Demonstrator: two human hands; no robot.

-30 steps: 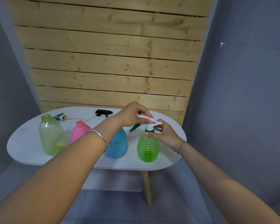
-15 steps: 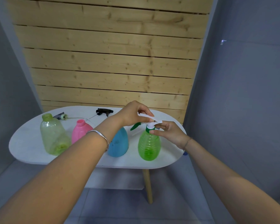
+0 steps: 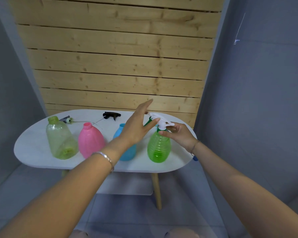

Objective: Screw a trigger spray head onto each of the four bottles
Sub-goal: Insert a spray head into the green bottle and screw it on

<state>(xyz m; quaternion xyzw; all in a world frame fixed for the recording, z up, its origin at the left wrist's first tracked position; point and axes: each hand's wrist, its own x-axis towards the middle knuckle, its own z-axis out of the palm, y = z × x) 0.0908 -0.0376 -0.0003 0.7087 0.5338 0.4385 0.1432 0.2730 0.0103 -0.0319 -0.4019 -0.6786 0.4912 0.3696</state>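
Note:
A row of bottles stands on the white oval table (image 3: 33,152): a pale yellow-green bottle (image 3: 60,140), a pink bottle (image 3: 90,140), a blue bottle (image 3: 127,152) partly hidden by my left arm, and a bright green ribbed bottle (image 3: 159,146). A white trigger spray head (image 3: 159,120) with a green collar sits on the green bottle. My right hand (image 3: 179,134) pinches that collar at the bottle's neck. My left hand (image 3: 138,126) hovers just left of the spray head, fingers spread, holding nothing.
A black spray head (image 3: 111,115) lies at the table's back middle. A grey spray head with a pale collar (image 3: 67,119) and its thin tube lies behind the yellow-green bottle. A wooden slat wall rises behind; grey walls flank both sides.
My left hand has let go of the white spray head and opened, lifting slightly away. My right hand stays at the green bottle's neck.

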